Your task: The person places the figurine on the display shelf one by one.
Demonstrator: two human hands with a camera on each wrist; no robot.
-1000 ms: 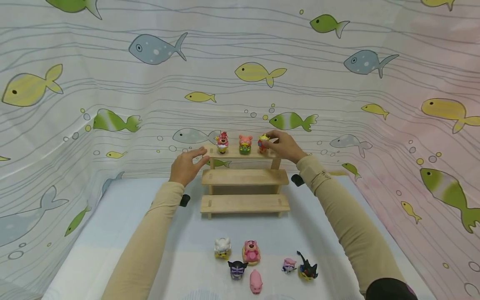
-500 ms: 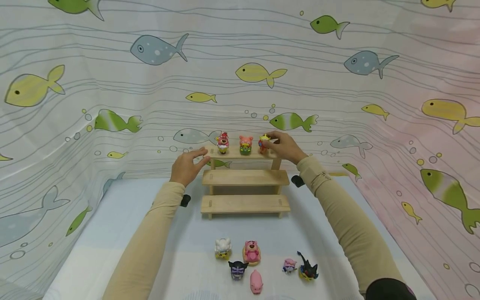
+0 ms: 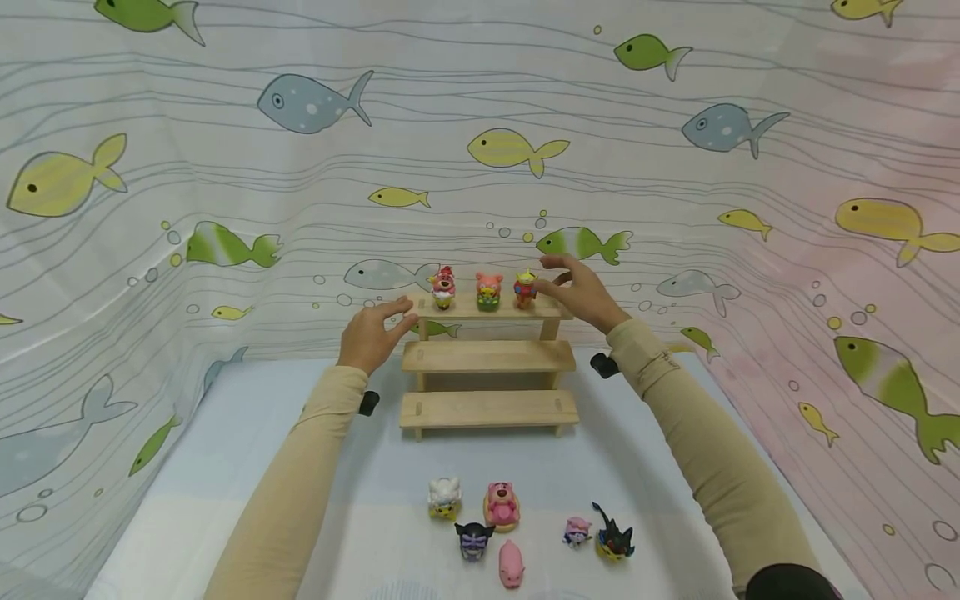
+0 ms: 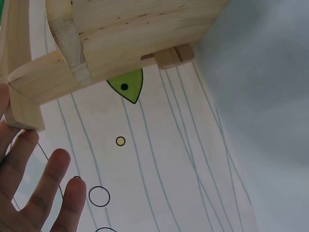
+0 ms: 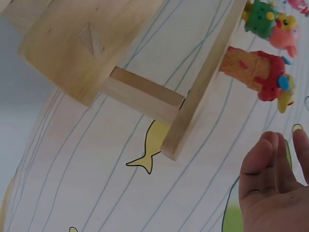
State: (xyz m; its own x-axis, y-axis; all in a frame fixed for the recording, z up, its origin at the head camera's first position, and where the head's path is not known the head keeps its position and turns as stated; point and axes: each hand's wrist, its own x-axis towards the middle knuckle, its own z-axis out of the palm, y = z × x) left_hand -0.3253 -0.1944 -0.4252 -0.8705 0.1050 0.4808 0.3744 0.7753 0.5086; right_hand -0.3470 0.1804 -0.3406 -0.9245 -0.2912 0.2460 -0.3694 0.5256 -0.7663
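A three-step wooden shelf [image 3: 489, 357] stands at the back of the table. Three small figures stand on its top step: a pink one with a red hat [image 3: 443, 288], a pink bear [image 3: 488, 290], and a red and yellow one [image 3: 526, 288] [image 5: 258, 73]. My right hand [image 3: 581, 289] [image 5: 273, 186] hovers just right of the red and yellow figure, fingers relaxed and apart from it, holding nothing. My left hand [image 3: 371, 332] [image 4: 36, 193] touches the left end of the top step with straight fingers.
Several small figures lie on the pale blue table near me: a white one [image 3: 444, 497], a pink bear [image 3: 502, 504], a black and purple one [image 3: 475, 540], a pink pig [image 3: 512, 564], a small pink one [image 3: 577, 531], a black one [image 3: 614, 535]. Fish-print cloth [image 3: 225, 167] walls the table.
My right hand has let go of the red and yellow figure and drawn back slightly to the right; the figure now stands alone on the top step. The left hand has not moved.
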